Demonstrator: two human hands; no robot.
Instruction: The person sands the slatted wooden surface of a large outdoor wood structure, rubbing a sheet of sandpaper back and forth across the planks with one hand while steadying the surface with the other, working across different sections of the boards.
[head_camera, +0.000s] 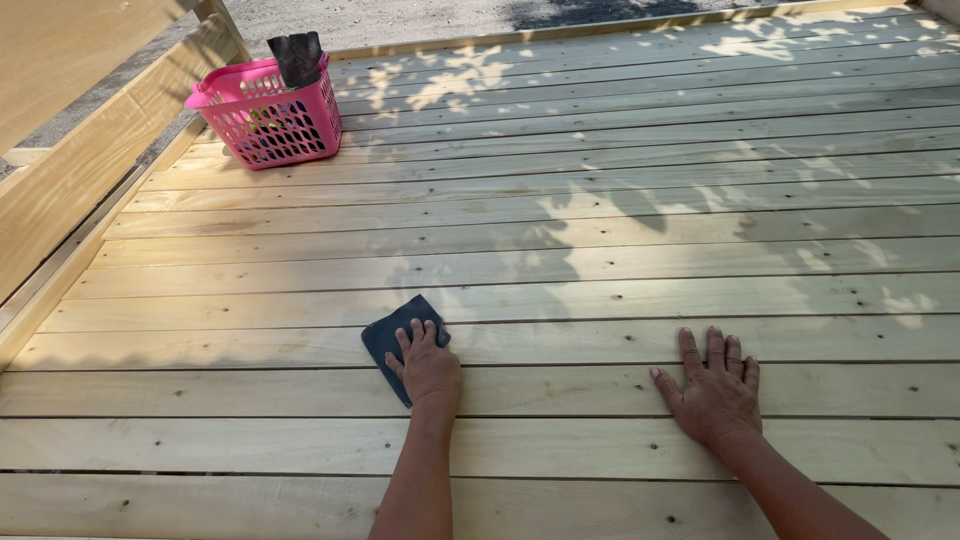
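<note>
My left hand presses flat on a dark blue sanding sheet that lies on the pale wooden deck boards. The fingers lie on the sheet's near right part, and its far corner sticks out past them. My right hand rests flat on the boards to the right, fingers spread, holding nothing. Both forearms reach in from the bottom edge.
A pink plastic basket with dark sheets standing in it sits at the deck's far left corner. A wooden railing runs along the left side. Gravel ground lies beyond the far edge. Leaf shadows fall across the boards.
</note>
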